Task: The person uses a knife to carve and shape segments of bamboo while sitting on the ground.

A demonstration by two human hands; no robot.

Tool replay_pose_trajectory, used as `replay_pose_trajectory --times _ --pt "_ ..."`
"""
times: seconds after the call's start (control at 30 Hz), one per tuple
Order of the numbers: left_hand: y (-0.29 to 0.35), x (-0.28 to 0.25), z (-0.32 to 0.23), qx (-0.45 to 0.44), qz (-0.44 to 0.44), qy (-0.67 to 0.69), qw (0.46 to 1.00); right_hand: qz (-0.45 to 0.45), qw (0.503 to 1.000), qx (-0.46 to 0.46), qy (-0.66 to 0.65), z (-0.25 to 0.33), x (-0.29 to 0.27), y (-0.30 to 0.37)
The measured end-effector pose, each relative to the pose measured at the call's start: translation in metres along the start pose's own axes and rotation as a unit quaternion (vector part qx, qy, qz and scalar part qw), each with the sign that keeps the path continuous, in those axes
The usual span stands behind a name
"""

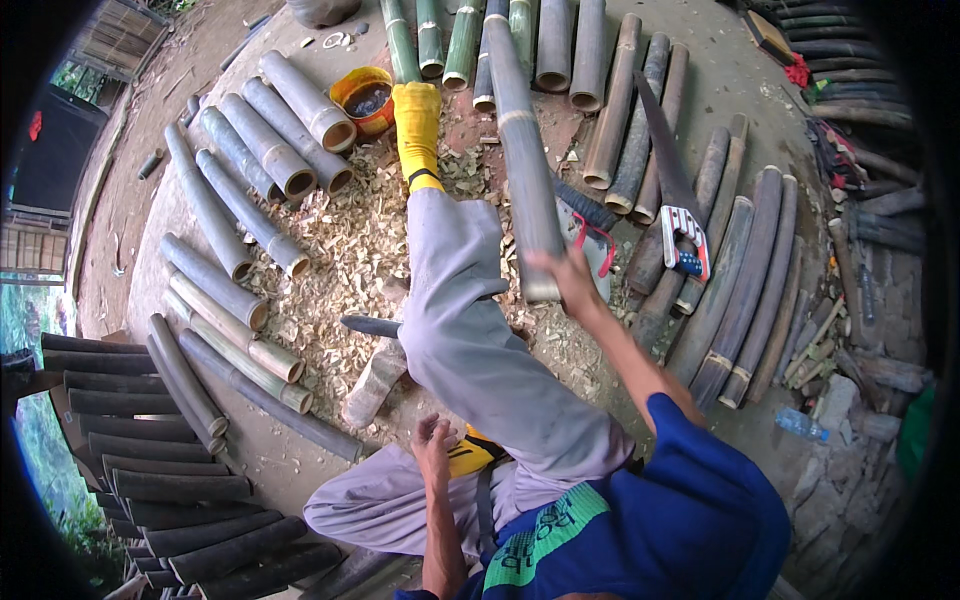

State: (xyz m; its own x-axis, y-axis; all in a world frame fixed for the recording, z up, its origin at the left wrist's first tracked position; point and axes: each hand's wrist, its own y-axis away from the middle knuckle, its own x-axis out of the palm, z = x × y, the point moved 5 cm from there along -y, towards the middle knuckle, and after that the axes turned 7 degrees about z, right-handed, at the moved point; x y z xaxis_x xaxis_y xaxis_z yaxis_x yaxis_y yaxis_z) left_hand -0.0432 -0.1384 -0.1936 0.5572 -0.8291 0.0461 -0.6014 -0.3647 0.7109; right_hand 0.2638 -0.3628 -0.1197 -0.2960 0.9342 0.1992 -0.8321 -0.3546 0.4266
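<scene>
Steady the long grey-brown bamboo tube [527, 175], bare right hand [572, 285] clasped near its six-o'clock end; add the loosely curled, half-open bare left hand [432, 445] for balance

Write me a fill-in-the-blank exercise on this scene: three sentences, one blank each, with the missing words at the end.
1. The person's ____ hand is at the near end of a long bamboo tube.
2. The outstretched foot is clad mostly in the colour ____.
3. In the picture, the open bucket with dark contents stands to the ____ of that foot.

Missing words: right; yellow; left.
</scene>
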Motion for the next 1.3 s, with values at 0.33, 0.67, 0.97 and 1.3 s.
replay_pose_trajectory --times 0.33,0.67,0.97,1.3 --pt "-0.010 -0.021 0.016 0.012 -0.002 0.039 0.999 -0.114 0.980 -0.162 -0.012 0.030 0.030 -0.127" --pt "-0.015 -0.020 0.021 0.015 -0.003 0.068 0.998 -0.116 0.922 -0.089 0.358 -0.100 -0.036 0.071" --pt "-0.018 -0.007 0.012 0.014 0.014 0.012 1.000 -0.290 0.783 -0.180 0.520 -0.046 -0.130 0.101" --pt "-0.006 -0.006 0.009 0.057 0.019 -0.032 0.998 -0.319 0.682 -0.092 0.652 -0.041 -0.258 0.016"
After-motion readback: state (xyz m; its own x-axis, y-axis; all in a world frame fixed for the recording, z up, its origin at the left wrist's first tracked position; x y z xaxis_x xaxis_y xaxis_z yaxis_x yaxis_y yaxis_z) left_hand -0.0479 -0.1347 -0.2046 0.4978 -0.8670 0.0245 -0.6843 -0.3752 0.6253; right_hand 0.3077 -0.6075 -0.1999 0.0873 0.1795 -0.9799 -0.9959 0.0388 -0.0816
